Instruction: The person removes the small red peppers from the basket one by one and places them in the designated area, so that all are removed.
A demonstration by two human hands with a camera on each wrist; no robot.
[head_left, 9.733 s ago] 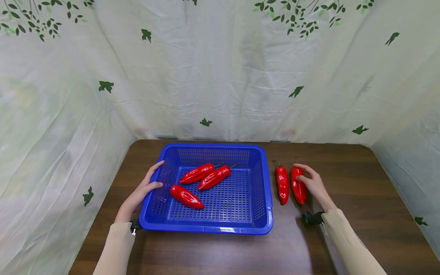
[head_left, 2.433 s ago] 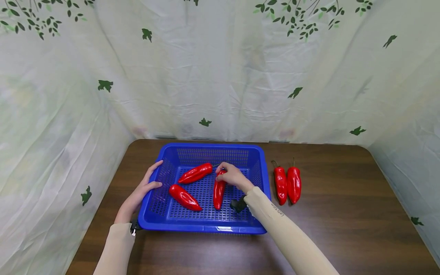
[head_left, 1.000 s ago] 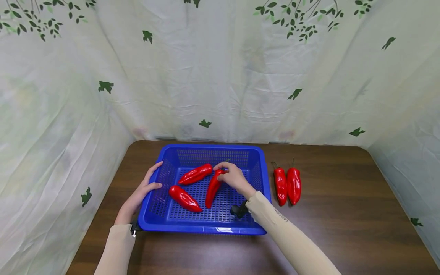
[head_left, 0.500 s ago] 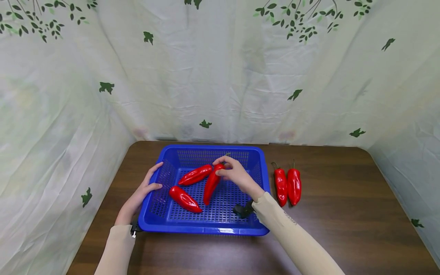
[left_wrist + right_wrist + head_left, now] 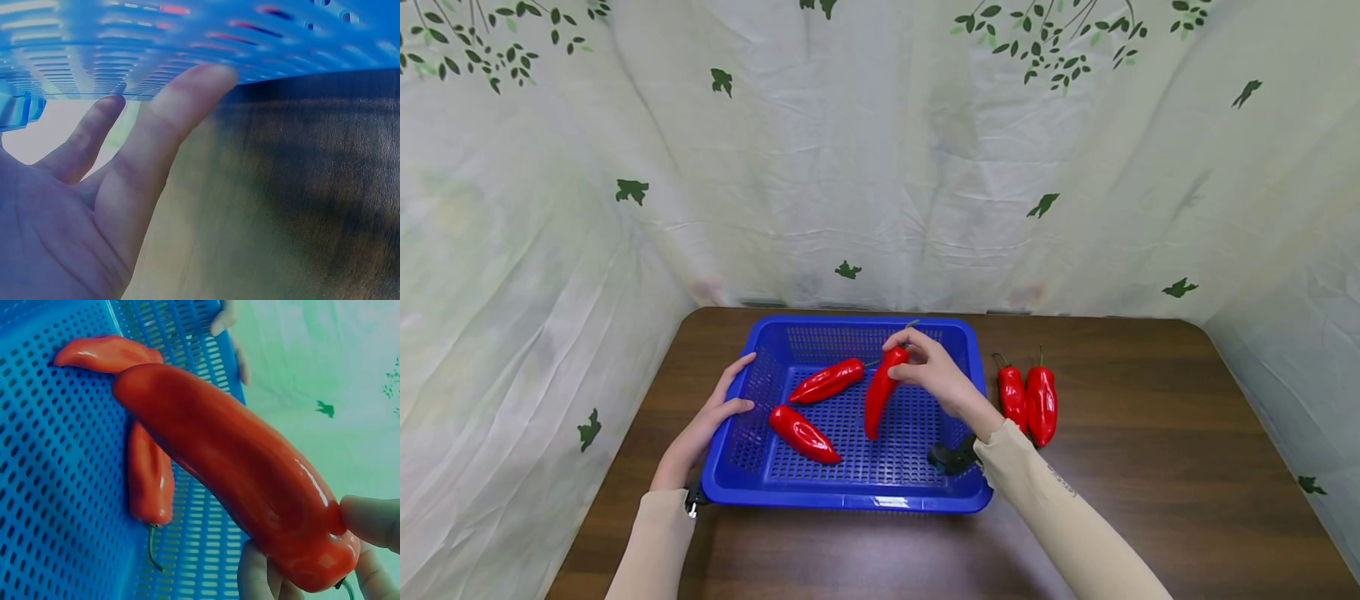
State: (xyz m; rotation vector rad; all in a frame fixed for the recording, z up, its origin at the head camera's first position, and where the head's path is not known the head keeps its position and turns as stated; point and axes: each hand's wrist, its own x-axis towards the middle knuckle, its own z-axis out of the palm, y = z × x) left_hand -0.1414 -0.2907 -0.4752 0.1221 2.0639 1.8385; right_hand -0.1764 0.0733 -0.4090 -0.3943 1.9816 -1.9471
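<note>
Basket [image 5: 865, 501]: raised walls on every side, entry from above. Left wall flanked by left hand [image 5: 711, 421]; center overhung by right hand [image 5: 936, 372] and held pepper [image 5: 881, 400], sleeve [image 5: 1060, 500] crossing right rim. Far pepper [image 5: 827, 381] and near pepper [image 5: 805, 434] obstruct left half of floor; room along near floor strip, center. Pepper pair [image 5: 1012, 393] just outside right wall, blocking passage there. Tabletop [image 5: 1157, 425]: wide passage right of pair; curtain [image 5: 880, 167] bounds far edge.

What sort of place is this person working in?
Probably a makeshift indoor booth: pale leaf-patterned sheeting hangs behind and on both sides of a wooden-looking table, which bears a blue basket, with red peppers in and beside it.
</note>
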